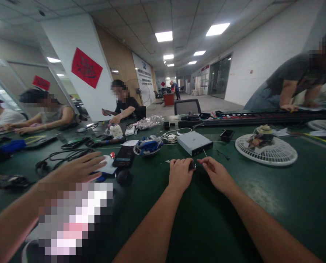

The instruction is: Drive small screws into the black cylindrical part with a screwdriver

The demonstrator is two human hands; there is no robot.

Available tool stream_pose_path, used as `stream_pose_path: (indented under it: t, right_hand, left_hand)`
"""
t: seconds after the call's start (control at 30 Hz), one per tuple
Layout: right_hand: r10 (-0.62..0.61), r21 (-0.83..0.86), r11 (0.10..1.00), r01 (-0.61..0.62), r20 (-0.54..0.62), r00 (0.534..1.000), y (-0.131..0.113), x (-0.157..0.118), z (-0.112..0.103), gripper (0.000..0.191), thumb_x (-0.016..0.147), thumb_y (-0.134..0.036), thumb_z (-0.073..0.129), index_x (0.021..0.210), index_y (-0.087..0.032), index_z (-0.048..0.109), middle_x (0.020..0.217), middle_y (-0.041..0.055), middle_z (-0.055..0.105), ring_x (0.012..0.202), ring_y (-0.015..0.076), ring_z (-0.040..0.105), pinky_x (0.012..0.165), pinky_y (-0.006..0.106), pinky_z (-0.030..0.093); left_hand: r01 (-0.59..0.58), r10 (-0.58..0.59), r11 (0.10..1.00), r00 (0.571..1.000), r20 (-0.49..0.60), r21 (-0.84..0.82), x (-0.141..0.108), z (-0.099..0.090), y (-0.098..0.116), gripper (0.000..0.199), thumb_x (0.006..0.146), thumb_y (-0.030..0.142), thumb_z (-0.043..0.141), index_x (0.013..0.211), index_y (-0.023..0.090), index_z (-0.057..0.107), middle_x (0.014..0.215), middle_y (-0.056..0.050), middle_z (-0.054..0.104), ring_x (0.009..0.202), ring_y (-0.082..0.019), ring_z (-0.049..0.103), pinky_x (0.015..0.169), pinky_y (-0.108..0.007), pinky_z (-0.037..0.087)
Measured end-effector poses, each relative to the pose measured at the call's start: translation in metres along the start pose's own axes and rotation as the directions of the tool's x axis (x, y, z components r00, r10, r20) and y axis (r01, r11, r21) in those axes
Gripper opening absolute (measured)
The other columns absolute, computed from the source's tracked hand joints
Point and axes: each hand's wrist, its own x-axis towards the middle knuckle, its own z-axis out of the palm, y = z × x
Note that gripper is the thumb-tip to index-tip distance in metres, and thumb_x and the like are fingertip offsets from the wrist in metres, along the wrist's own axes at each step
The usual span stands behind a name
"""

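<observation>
My left hand (180,172) is closed around a small dark object with a round end (192,165), most of it hidden by the fingers. Just right of it, my right hand (214,173) has thumb and fingers pinched around a thin pale stick (205,153) that points up and away. What kind of stick it is cannot be made out. Beyond both hands lies a silver box with a black front (195,141), which looks like a computer disc drive. Close by on its right are short dark wires (223,155).
A co-worker's hand (87,166) reaches in from the left, near a phone (123,156) and a dark ball-like object (122,177). A bowl with blue cloth (148,145), a white fan grille with its motor (266,146) and a black tray (227,135) stand on the green table (206,219).
</observation>
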Motion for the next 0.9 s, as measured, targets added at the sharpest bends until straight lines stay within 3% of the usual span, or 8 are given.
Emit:
stream_pose_path:
  t: [0.1, 0.23, 0.37, 0.53, 0.7, 0.8, 0.9]
  right_hand:
    - [-0.022, -0.176, 0.984, 0.036, 0.078, 0.997, -0.0030, -0.0022, 0.0017, 0.008, 0.081, -0.028, 0.063, 0.088, -0.026, 0.060, 0.083, -0.0008, 0.071, 0.076, 0.0204, 0.064, 0.072, 0.033, 0.046]
    - [0.027, -0.289, 0.957, -0.010, 0.055, 0.998, -0.0028, -0.0027, 0.0023, 0.019, 0.072, -0.024, 0.069, 0.075, -0.026, 0.051, 0.072, -0.0033, 0.068, 0.063, 0.0181, 0.057, 0.061, 0.030, 0.040]
    - [0.049, -0.177, 0.983, -0.052, -0.022, 0.999, 0.0007, -0.0018, 0.0026, 0.028, 0.070, -0.026, 0.073, 0.074, -0.026, 0.045, 0.078, -0.0017, 0.072, 0.062, 0.0179, 0.056, 0.060, 0.030, 0.040]
    - [0.040, -0.086, 0.995, -0.045, -0.054, 0.998, 0.0050, -0.0004, 0.0020, 0.025, 0.073, -0.025, 0.070, 0.076, -0.026, 0.045, 0.081, 0.0010, 0.073, 0.071, 0.0209, 0.065, 0.068, 0.034, 0.048]
    - [0.039, 0.182, 0.983, -0.007, -0.175, 0.984, 0.0049, 0.0016, 0.0005, 0.037, 0.071, -0.028, 0.078, 0.079, -0.025, 0.042, 0.084, 0.0038, 0.074, 0.081, 0.0220, 0.070, 0.078, 0.035, 0.052]
    - [0.053, 0.315, 0.949, 0.003, -0.171, 0.984, 0.0013, 0.0012, 0.0000, 0.046, 0.068, -0.031, 0.084, 0.078, -0.024, 0.040, 0.081, 0.0036, 0.074, 0.081, 0.0220, 0.071, 0.078, 0.035, 0.053]
    - [0.066, 0.326, 0.945, -0.020, -0.130, 0.989, -0.0002, 0.0007, 0.0000, 0.047, 0.068, -0.033, 0.085, 0.078, -0.024, 0.039, 0.080, 0.0035, 0.073, 0.079, 0.0218, 0.070, 0.077, 0.035, 0.053]
  left_hand:
    - [-0.023, 0.024, 1.000, 0.999, 0.023, -0.020, -0.0001, 0.0003, -0.0004, 0.020, 0.090, 0.028, 0.062, 0.110, 0.029, 0.063, 0.107, 0.000, 0.072, 0.102, -0.021, 0.060, 0.096, -0.041, 0.033]
    - [-0.039, 0.040, 0.998, 0.999, 0.031, -0.041, 0.0001, 0.0004, -0.0009, 0.020, 0.089, 0.031, 0.064, 0.110, 0.029, 0.063, 0.104, 0.000, 0.073, 0.101, -0.021, 0.061, 0.096, -0.040, 0.034]
    - [-0.042, 0.045, 0.998, 0.998, 0.050, -0.048, 0.0004, -0.0024, 0.0022, 0.021, 0.089, 0.028, 0.064, 0.110, 0.029, 0.064, 0.105, 0.000, 0.073, 0.102, -0.020, 0.061, 0.098, -0.039, 0.033]
    - [-0.019, 0.023, 0.998, 0.997, 0.072, -0.057, 0.0008, -0.0045, 0.0050, 0.022, 0.089, 0.029, 0.065, 0.111, 0.029, 0.064, 0.106, -0.001, 0.073, 0.103, -0.021, 0.061, 0.100, -0.040, 0.033]
    - [-0.051, 0.052, 0.998, 0.998, 0.033, -0.047, 0.0006, -0.0012, 0.0010, 0.023, 0.087, 0.027, 0.067, 0.109, 0.029, 0.063, 0.105, 0.000, 0.073, 0.101, -0.021, 0.061, 0.097, -0.040, 0.034]
    - [-0.073, 0.075, 0.996, 0.997, 0.028, -0.057, 0.0005, -0.0003, -0.0004, 0.023, 0.087, 0.028, 0.068, 0.109, 0.029, 0.063, 0.103, 0.000, 0.073, 0.099, -0.021, 0.061, 0.097, -0.039, 0.034]
    - [-0.114, 0.117, 0.990, 0.992, 0.040, -0.084, 0.0004, -0.0015, 0.0004, 0.022, 0.087, 0.031, 0.067, 0.109, 0.029, 0.064, 0.101, 0.000, 0.072, 0.100, -0.021, 0.061, 0.098, -0.039, 0.033]
